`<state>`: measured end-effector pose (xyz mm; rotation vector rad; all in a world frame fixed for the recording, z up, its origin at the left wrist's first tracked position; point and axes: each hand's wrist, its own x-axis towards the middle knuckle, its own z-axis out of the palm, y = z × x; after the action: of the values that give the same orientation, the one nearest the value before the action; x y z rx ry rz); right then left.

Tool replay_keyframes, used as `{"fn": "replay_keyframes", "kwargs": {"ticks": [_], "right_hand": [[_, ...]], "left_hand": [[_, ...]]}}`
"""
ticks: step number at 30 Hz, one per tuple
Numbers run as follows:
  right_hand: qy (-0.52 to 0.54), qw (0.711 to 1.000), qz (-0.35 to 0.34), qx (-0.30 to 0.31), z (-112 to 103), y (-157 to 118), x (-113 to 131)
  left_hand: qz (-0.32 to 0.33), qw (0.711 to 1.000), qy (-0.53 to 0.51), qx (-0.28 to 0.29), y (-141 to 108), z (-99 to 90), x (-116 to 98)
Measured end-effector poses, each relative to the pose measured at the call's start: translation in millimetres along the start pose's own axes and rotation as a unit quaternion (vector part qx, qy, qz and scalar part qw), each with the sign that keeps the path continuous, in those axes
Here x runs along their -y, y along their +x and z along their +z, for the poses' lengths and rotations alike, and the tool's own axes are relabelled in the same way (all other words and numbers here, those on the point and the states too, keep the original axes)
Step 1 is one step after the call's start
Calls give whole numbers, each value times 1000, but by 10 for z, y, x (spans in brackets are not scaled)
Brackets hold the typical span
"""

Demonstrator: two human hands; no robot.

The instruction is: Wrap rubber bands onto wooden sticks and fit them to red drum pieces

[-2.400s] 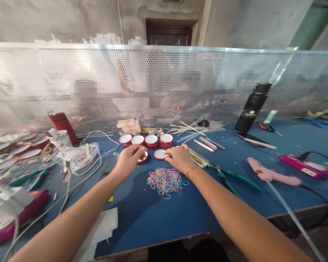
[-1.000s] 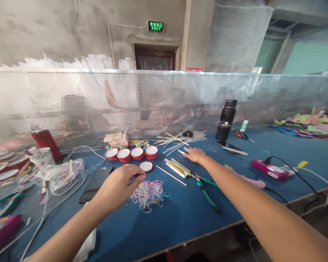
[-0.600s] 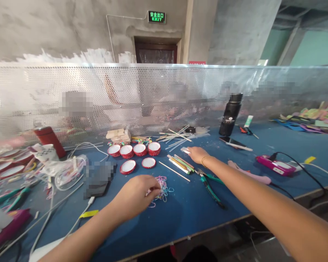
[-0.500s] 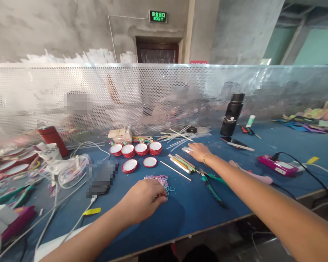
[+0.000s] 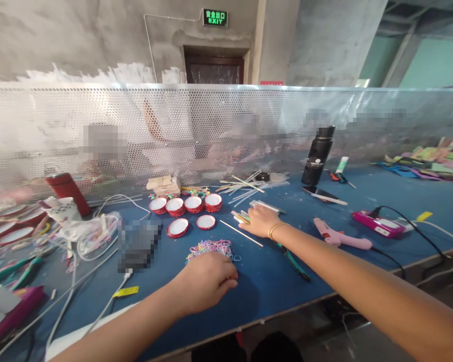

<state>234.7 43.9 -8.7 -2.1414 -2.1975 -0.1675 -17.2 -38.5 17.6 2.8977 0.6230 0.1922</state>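
While my left grip (image 5: pixel 209 281) is beside the bands (image 5: pixel 213 246), my right grip (image 5: pixel 262 221) is at the sticks (image 5: pixel 242 217).
The left is loosely curled, the right bent over the sticks; whether either holds anything, I cannot tell. The bands lie nearer the counter's (image 5: pixel 256 276) front edge than the sticks.

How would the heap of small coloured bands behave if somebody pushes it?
The heap of bands would probably spread rather than roll, being many separate loops. The thin strands suggest something light and floppy. Overlapping loops may drag each other along.
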Motion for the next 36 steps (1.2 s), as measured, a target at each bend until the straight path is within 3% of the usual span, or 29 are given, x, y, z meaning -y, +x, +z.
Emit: {"fn": "replay_keyframes", "kwargs": {"ticks": [11,25,36], "right_hand": [[-41,998,-30,19,135,79,192],[-9,999,-13,47,-163,6,51],[-21,1000,-5,7,192,26,215]], "left_hand": [[33,999,29,-23,-42,89,9],[37,999,10,-24,-79,79,-27],[42,999,6,-34,-91,106,-3]]}}
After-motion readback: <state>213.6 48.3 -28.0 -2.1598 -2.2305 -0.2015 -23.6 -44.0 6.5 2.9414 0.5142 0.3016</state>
